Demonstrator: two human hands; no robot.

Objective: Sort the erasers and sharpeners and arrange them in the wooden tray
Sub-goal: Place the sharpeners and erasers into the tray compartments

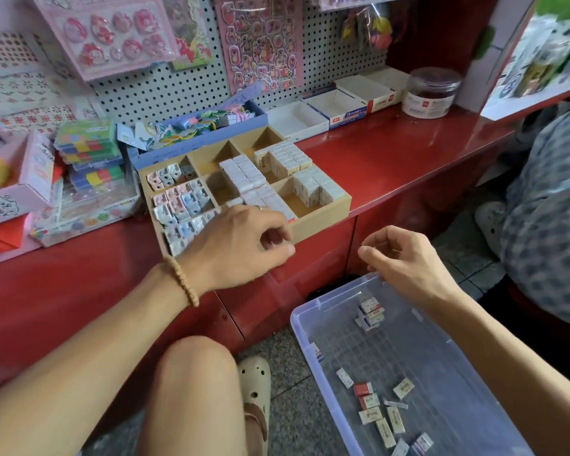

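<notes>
The wooden tray [323, 218] sits on the red shelf. Its left compartments hold pink, blue and grey sharpeners [181, 205]. White erasers [247, 179] stand in rows in the middle, and more erasers [310, 185] fill the right compartments. My left hand [241, 245] hovers over the tray's front edge with its fingers curled under; whether they hold an eraser is hidden. My right hand [399, 258] hangs above the clear bin [298, 324], its fingers loosely curled with nothing visible in them. Several loose erasers [371, 414] lie on the bin's floor.
Behind the tray stand a purple box of trinkets [208, 123], open white cartons [329, 110] and a round jar [431, 93]. Stationery packs [89, 149] pile up at the left. A person in checked clothes [547, 209] sits at the right. My knee [195, 383] and shoe [254, 390] are below.
</notes>
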